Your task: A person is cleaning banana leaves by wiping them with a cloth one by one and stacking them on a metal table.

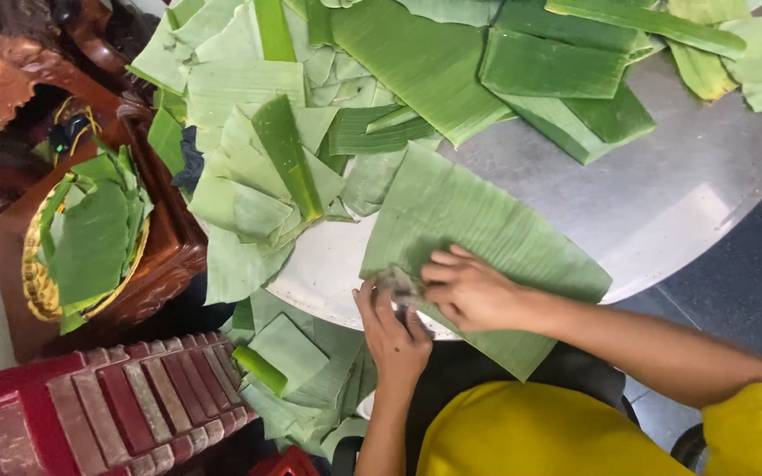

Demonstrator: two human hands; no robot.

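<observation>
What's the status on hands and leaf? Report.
Left hand gripping the near edge of the large green banana leaf sheet. Right hand flat on it. Leaf scraps piled alongside.

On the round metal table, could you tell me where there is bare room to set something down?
The table is bare on its right side, between the dark green leaf pieces above and the large leaf under both hands. A small strip shows left of that leaf. The upper left is crowded with the leaf pile.
</observation>
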